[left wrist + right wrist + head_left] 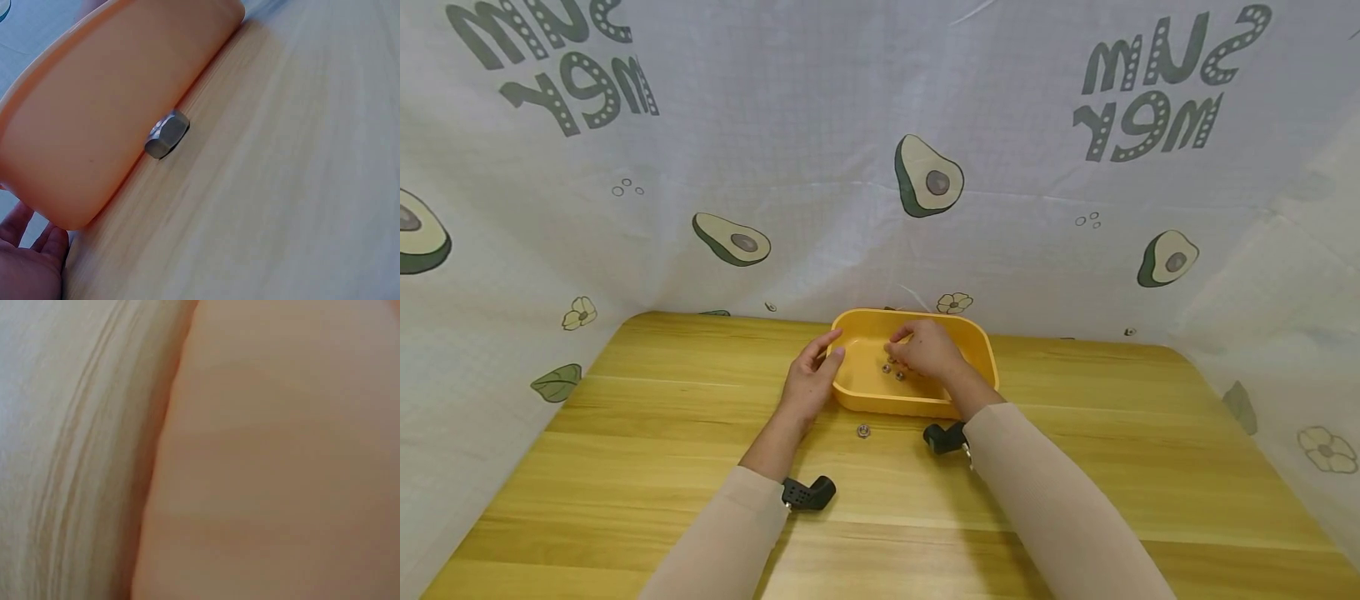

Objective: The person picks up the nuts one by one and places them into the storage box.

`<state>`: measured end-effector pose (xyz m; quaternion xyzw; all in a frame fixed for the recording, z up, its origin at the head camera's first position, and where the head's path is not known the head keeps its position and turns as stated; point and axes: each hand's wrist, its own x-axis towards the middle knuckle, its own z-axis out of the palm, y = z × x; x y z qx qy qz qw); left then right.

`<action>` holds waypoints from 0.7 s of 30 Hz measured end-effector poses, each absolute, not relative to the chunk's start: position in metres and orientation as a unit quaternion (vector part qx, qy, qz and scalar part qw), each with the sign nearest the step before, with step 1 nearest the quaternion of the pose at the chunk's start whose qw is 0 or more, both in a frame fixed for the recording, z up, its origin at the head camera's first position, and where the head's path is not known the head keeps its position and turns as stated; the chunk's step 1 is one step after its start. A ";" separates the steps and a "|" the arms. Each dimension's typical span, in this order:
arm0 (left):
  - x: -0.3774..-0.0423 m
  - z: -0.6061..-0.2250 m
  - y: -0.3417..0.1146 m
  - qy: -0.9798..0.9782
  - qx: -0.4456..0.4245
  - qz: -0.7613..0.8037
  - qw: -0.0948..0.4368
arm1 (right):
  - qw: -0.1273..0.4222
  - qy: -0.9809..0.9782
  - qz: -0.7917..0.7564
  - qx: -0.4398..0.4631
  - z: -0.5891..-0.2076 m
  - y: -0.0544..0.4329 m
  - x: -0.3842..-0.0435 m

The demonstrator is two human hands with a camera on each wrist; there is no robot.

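Note:
A yellow plastic bin [880, 406] stands toward the back of the wooden table. My left hand [808, 379] holds its left end, with thumb and index finger at the rim. In the left wrist view, the fingers [56, 247] touch the bin's outer corner. My right hand [925, 350] reaches inside, thumb and fingertips close together low over several small metal nuts [899, 376]. Whether a nut is between those fingertips is too small to tell. Another hex nut [863, 431] lies on the table just in front of the bin; the left wrist view shows this nut [167, 134] larger.
Behind the wooden table [685, 433] hangs a white cloth [820, 150] printed with avocados and lettering. A black camera sits on the left wrist [808, 493] and another on the right wrist [945, 437]. The right wrist view is filled by the blurred bin wall [269, 456] and tabletop.

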<state>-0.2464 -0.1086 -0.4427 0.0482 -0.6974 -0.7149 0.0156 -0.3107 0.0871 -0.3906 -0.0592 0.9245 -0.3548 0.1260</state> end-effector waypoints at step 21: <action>-0.246 -0.445 -0.108 -0.693 0.041 -0.720 0.021 | 0.095 0.879 -0.447 -0.134 -0.357 0.081 -0.242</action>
